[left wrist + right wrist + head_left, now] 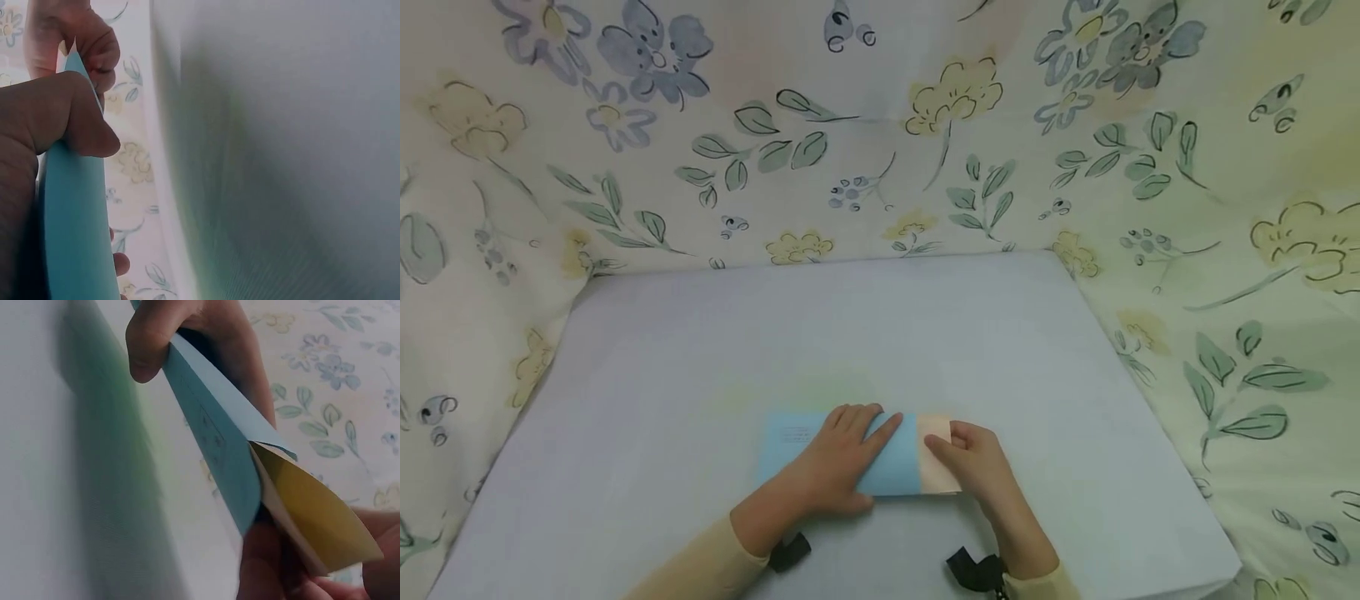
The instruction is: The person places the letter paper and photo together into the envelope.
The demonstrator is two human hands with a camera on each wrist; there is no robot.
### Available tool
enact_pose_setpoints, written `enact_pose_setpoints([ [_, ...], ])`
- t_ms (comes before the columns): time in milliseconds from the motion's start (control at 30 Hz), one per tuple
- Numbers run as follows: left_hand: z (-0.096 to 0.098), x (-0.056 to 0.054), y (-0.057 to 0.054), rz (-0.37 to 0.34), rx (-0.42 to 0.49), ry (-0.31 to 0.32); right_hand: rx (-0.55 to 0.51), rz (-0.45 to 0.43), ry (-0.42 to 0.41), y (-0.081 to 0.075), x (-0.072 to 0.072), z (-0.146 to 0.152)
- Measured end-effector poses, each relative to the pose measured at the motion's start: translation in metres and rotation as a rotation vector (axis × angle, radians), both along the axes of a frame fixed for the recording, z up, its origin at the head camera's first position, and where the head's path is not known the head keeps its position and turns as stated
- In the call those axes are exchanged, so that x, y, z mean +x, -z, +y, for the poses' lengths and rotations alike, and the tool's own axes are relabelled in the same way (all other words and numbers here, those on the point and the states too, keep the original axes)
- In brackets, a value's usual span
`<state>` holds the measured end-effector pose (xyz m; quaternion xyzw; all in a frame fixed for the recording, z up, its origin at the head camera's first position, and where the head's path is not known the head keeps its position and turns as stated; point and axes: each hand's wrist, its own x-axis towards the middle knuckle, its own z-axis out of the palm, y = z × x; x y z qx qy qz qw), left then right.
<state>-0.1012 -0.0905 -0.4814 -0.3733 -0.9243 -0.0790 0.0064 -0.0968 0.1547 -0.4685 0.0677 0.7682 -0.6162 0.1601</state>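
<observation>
A flat, light-blue paper box [891,471] is held just above the table's near part, small print on its left end. A cream end flap [934,475] sticks out at its right end, its yellowish inner side spread apart in the right wrist view. My left hand [838,458] grips the blue part across its width, thumb [94,134] on the near edge and fingers over the far one. At the right end, my right hand [981,462] pinches the cream flap between thumb and fingers. What lies inside the box is hidden.
The box and both hands are over a white-covered table [820,333]. Flower-printed cloth [880,167] hangs behind it and along both sides. Black straps [977,571] sit at both wrists, beside cream sleeves [707,562].
</observation>
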Motion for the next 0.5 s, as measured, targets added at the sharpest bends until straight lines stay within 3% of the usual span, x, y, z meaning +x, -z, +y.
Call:
enact_pose_setpoints([
  [167, -0.001, 0.001, 0.0, 0.005, 0.019, -0.007, -0.078, -0.009, -0.188, 0.0, 0.002, 0.012],
  [233, -0.001, 0.001, 0.001, 0.004, 0.025, -0.007, -0.094, -0.009, -0.223, 0.0, 0.003, 0.017],
  [500, 0.001, -0.002, -0.001, 0.021, 0.051, -0.033, -0.095, 0.021, -0.165, -0.001, 0.001, 0.019],
])
